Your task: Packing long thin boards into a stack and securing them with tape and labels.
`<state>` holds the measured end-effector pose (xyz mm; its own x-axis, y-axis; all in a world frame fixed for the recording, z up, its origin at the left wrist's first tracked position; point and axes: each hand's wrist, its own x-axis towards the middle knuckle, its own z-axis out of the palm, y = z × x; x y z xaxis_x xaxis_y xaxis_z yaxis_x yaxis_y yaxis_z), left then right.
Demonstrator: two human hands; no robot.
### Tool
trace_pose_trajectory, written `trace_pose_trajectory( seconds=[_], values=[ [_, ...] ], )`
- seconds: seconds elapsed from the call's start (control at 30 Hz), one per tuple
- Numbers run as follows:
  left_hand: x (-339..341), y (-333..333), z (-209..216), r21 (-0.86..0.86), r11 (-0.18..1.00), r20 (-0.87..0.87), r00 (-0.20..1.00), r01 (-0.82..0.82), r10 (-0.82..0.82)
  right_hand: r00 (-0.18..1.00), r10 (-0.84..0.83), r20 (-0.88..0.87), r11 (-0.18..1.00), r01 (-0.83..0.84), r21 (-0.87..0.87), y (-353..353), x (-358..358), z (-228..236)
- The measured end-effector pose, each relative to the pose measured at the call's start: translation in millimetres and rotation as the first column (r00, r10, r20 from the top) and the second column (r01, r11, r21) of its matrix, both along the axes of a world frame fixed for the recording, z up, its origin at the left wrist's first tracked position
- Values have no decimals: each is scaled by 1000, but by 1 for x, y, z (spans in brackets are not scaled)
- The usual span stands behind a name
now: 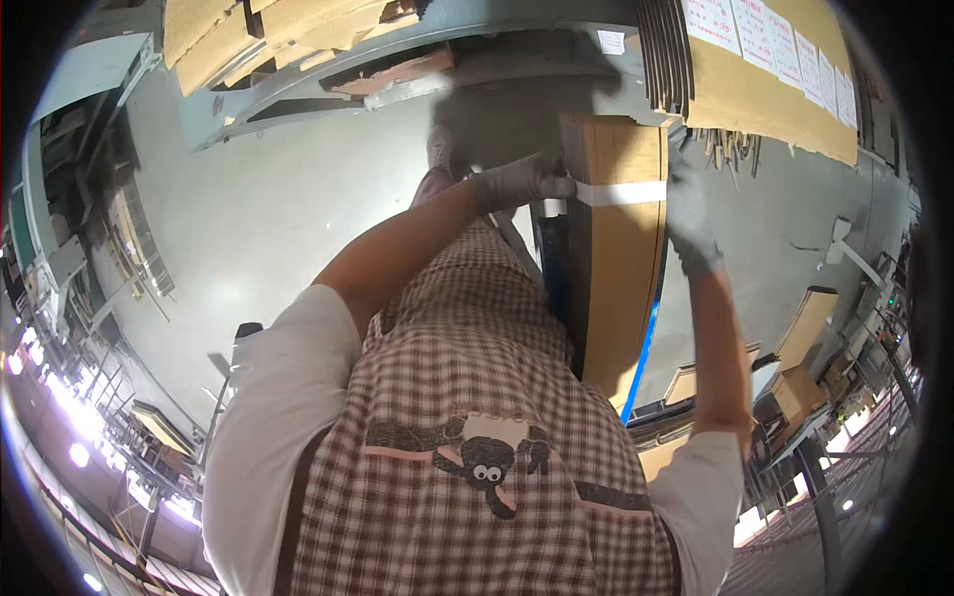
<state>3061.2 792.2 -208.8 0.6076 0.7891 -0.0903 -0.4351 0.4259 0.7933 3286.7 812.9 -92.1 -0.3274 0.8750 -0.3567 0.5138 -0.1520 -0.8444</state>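
A tall stack of flat brown cardboard [621,268] stands in front of me, right of my body. A white strap [624,193] runs across its top near the far end. My left hand [522,183], in a grey glove, is closed at the strap's left end, against the side of the stack. On the opposite side, my right hand [693,214], also gloved, is at the strap's right end. Motion blurs its fingers, so their grip cannot be made out. Along the stack's near right edge shows a blue strip [641,363].
Torn cardboard pieces [298,35] lie on a grey metal frame [298,99] at the far left. A cardboard panel with paper sheets [765,60] stands far right, beside dark upright sheets [664,55]. Cardboard boxes [798,392] sit on the right; a grey floor [288,209] stretches left.
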Motion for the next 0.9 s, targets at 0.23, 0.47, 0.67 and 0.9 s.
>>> trace_pose_trajectory(
  seconds=[0.23, 0.47, 0.67, 0.9],
  values=[
    [-46, -3, 11, -287, 888, -525, 716, 360, -460, 900, -175, 399, 809, -99, 579, -40, -93, 53],
    [-75, 14, 144, 947, 78, -289, 723, 310, 628, 875, -254, 413, 757, -87, 648, -48, -93, 53],
    [3, 40, 185, 80, 921, -635, 732, 382, -248, 971, -223, -88, 968, 231, 94, -22, -58, 121],
    [17, 36, 133, 895, 273, -443, 629, 353, 639, 468, 219, 856, 844, -531, 74, 8, -52, 146]
  ],
)
